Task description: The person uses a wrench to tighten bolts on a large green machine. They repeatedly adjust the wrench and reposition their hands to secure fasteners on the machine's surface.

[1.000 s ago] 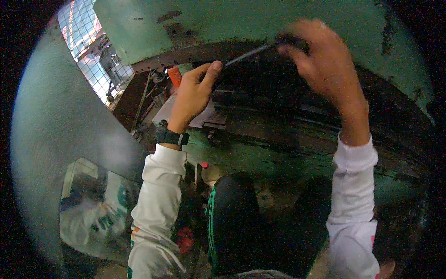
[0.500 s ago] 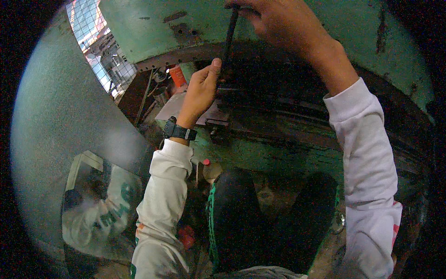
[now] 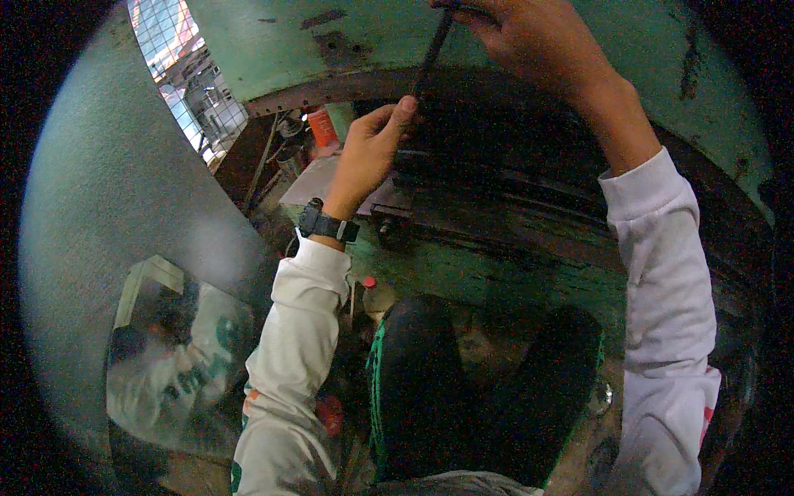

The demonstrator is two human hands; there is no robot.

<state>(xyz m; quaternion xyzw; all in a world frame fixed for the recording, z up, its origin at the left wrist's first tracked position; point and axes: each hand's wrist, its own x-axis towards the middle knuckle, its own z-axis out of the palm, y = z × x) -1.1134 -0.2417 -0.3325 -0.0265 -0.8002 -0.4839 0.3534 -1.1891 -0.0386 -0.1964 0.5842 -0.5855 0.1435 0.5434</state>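
A slim dark rod [image 3: 433,54] slants between my two hands in front of the green machine's dark opening. My left hand [image 3: 368,157] is closed at the rod's lower end, thumb pointing up along it; a black watch [image 3: 331,223] is on that wrist. Higher and to the right, my right hand [image 3: 538,45] has its fingers curled round the rod's upper end, near the top edge of the picture. What the rod's lower tip meets is lost in shadow. A flat grey plate [image 3: 310,186] lies behind my left wrist.
A green metal panel [image 3: 281,50] spans the top, above dark horizontal rails [image 3: 513,186]. An orange container [image 3: 321,128] stands beyond my left hand. A red-capped bottle [image 3: 379,298] is by my knee. White fabric with green lettering [image 3: 186,376] shows at left, below a grey-green surface [image 3: 116,190].
Both hands and the rod have shifted slightly right in the picture, and the rod leans more to the right. The surroundings have shifted a little too. Both grips stay closed.
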